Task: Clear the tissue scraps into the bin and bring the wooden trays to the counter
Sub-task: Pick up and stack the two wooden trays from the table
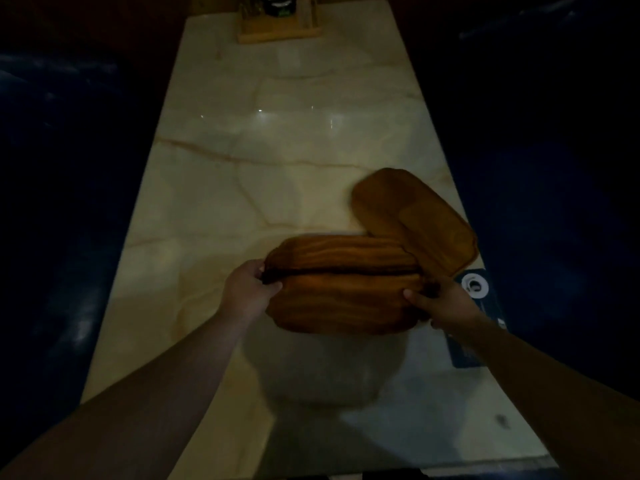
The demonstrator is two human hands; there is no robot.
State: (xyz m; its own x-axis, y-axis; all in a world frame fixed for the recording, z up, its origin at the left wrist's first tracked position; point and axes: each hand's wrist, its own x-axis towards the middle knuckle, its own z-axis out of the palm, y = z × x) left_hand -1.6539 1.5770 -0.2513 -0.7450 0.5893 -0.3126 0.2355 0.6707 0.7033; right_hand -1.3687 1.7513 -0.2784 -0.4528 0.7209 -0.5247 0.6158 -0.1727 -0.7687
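Two wooden trays (343, 289) are stacked one on the other and held just above the marble table (263, 161). My left hand (247, 289) grips the stack's left end, and my right hand (440, 303) grips its right end. A third wooden tray (412, 216) lies flat on the table behind the stack, near the right edge, with its near end hidden under the stack. No tissue scraps or bin show in this dim view.
A wooden holder (278, 26) with a dark bottle stands at the table's far end. A dark blue card with a white ring (476, 289) lies by my right hand at the table's right edge. Dark blue seats (59, 168) flank both long sides.
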